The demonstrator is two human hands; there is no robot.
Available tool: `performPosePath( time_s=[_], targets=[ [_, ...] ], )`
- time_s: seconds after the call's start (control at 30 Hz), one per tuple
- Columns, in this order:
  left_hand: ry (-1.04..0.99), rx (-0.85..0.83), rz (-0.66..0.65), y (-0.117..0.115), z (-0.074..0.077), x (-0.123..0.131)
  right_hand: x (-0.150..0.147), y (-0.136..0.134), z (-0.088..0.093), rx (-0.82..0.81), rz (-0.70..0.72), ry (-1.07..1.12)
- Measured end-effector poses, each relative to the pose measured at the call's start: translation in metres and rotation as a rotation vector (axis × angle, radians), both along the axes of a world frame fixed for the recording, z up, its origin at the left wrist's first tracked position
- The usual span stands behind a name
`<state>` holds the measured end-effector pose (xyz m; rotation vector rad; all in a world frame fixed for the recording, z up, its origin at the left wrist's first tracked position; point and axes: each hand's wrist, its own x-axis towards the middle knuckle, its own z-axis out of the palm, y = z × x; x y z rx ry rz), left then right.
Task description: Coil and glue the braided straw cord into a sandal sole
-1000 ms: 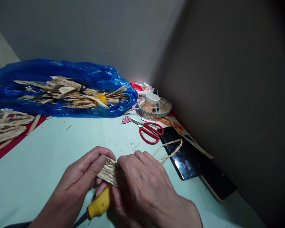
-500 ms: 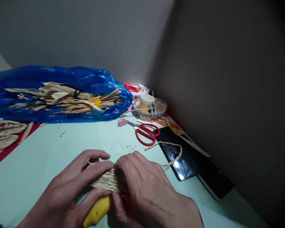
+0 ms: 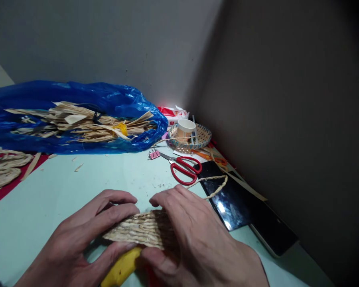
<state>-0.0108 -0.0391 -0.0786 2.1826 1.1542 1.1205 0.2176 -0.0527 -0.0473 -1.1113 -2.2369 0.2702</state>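
Note:
A coiled straw-rope piece, beige with ridged rows, lies between my two hands near the front of the table. My left hand grips its left end, fingers over the top edge and thumb along the lower edge. Curved around its right end is my right hand, with the thumb below; the back of this hand hides that end. Below the piece sits a smooth yellow object, partly covered by my left thumb; its kind is unclear. A loose twisted straw cord loops out beyond my right hand.
Red-handled scissors and a pink binder clip lie ahead. A black tablet is at right. Behind stand a paper cup and a woven basket. A blue plastic bag holds dried straw.
My right hand has shifted right and its fingers have spread from my left fingertips, showing more of the straw piece. The loose cord has moved slightly with it.

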Motion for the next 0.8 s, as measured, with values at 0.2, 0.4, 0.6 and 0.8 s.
performPosePath(
  time_s=[0.2,0.4,0.6,0.8],
  targets=[
    [-0.012,0.014,0.013,0.0012,-0.0064,-0.0033,0.0059,0.0041,0.0016,-0.066,0.054,-0.074],
    [-0.017,0.012,0.024,0.0020,-0.0064,-0.0056,0.0028,0.0045,-0.0039,0.011,0.040,-0.102],
    [-0.012,0.022,0.018,0.0015,-0.0059,-0.0047,0.0022,0.0013,-0.0048,-0.025,0.029,-0.108],
    [0.057,0.070,-0.055,-0.0006,-0.0074,0.0003,-0.0011,0.0007,-0.0023,-0.001,0.015,-0.117]
  ],
)
